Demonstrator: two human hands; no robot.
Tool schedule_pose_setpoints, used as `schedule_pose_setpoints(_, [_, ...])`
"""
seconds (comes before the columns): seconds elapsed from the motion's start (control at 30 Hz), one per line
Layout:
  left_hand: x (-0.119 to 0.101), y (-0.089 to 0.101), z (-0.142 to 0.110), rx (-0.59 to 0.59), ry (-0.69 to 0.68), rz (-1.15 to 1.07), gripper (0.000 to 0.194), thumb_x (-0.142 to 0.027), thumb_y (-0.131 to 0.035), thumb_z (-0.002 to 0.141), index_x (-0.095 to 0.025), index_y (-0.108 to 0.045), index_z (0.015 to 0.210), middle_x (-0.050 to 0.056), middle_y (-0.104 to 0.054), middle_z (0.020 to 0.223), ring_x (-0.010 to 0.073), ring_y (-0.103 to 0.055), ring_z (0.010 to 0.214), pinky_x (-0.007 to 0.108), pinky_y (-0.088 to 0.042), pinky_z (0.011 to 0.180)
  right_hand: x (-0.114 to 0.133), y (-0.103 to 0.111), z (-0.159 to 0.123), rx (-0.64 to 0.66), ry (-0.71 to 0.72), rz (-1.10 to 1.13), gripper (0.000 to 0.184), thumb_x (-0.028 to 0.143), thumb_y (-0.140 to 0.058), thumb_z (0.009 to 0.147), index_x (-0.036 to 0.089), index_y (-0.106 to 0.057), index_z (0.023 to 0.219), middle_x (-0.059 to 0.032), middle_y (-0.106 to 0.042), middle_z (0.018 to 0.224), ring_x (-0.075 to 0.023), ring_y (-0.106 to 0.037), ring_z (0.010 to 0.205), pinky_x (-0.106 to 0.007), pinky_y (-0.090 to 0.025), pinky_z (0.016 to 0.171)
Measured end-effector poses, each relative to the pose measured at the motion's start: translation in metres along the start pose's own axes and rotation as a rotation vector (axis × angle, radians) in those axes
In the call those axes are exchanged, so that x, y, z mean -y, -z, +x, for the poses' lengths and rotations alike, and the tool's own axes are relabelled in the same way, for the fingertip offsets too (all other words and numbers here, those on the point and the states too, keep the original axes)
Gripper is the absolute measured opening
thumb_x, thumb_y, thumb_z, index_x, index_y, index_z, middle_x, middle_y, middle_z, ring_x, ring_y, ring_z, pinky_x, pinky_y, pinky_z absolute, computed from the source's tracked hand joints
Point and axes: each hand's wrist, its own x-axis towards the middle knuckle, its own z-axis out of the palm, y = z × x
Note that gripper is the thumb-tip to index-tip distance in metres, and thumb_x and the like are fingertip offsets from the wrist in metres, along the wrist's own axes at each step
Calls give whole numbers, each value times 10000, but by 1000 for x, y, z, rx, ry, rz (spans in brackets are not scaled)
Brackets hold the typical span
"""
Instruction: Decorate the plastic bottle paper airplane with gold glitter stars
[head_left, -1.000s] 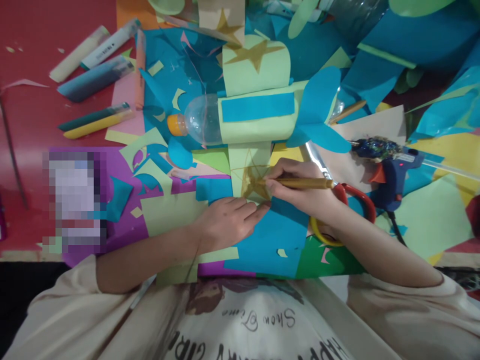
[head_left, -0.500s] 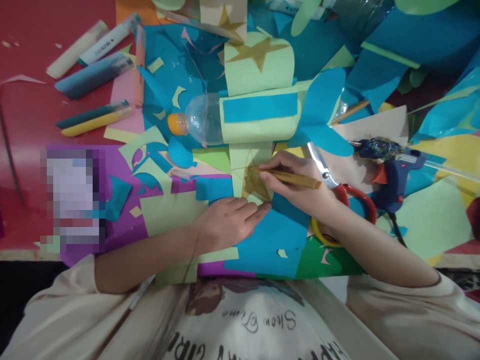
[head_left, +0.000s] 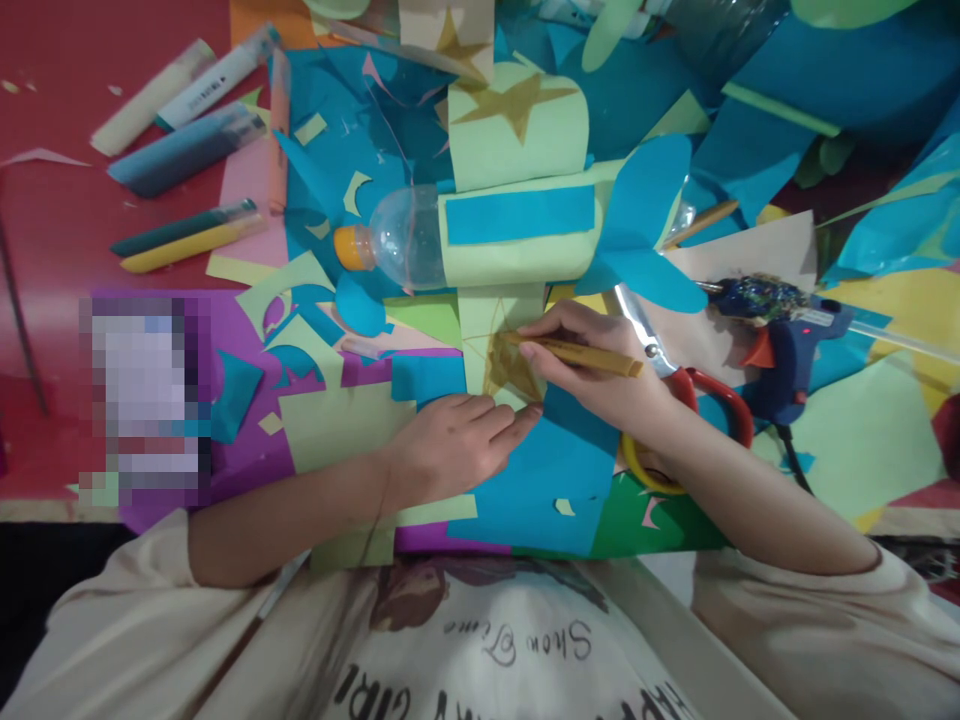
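An ochre marker (head_left: 589,357) is pinched in my right hand (head_left: 600,370), its tip on a pale green paper wing (head_left: 480,310). On that wing is a star outline (head_left: 512,372), its lower part coloured ochre and its upper part only lined. My left hand (head_left: 461,445) lies at the wing's lower edge, one finger stretched out to the paper and the others loosely bent. The wing adjoins a clear plastic bottle (head_left: 409,237) with an orange cap, wrapped in green paper with a blue strip. The opposite wing (head_left: 465,150) bears a filled ochre star. Blue paper tail fins (head_left: 649,200) sit at the bottle's right end.
Scissors (head_left: 651,350) with red and yellow handles lie partly under my right wrist. A blue glue gun (head_left: 787,370) with a lit red light rests to the right. Several markers (head_left: 187,150) lie at upper left. Paper scraps (head_left: 300,290) are scattered around; a blurred-out object (head_left: 146,395) sits left.
Almost nothing differs. My right hand and the marker tip have shifted very slightly over the star; my left hand stays in place.
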Motion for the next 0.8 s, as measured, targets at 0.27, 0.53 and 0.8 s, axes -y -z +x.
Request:
schedule_pose_setpoints(0.27, [0, -1, 0, -20, 0, -1, 328, -74, -443, 955, -85, -600, 1242, -4, -596, 681, 146, -605, 654, 286, -457, 561, 1, 1, -3, 73, 12, -35, 209, 226, -591, 846, 219, -517, 650, 21, -571, 588, -117, -511, 554, -258, -422, 522])
schedule_pose_setpoints(0.53, [-1, -1, -1, -2, 0, -18, 340, -72, -478, 939, -59, -590, 1259, -2, -591, 691, 165, -609, 673, 304, -472, 567, 1, 1, -2, 55, -3, -2, 126, 244, -592, 868, 224, -574, 745, -7, -662, 698, -142, -590, 623, -276, -460, 567])
schedule_pose_setpoints(0.8, [-1, -1, 1, -48, 10, -3, 317, -62, -444, 946, -74, -607, 1218, -15, -585, 658, 139, -587, 615, 290, -440, 553, -1, 0, -2, 62, 45, 1, 164, 215, -598, 859, 209, -556, 701, 14, -605, 631, -116, -542, 573, -246, -426, 538])
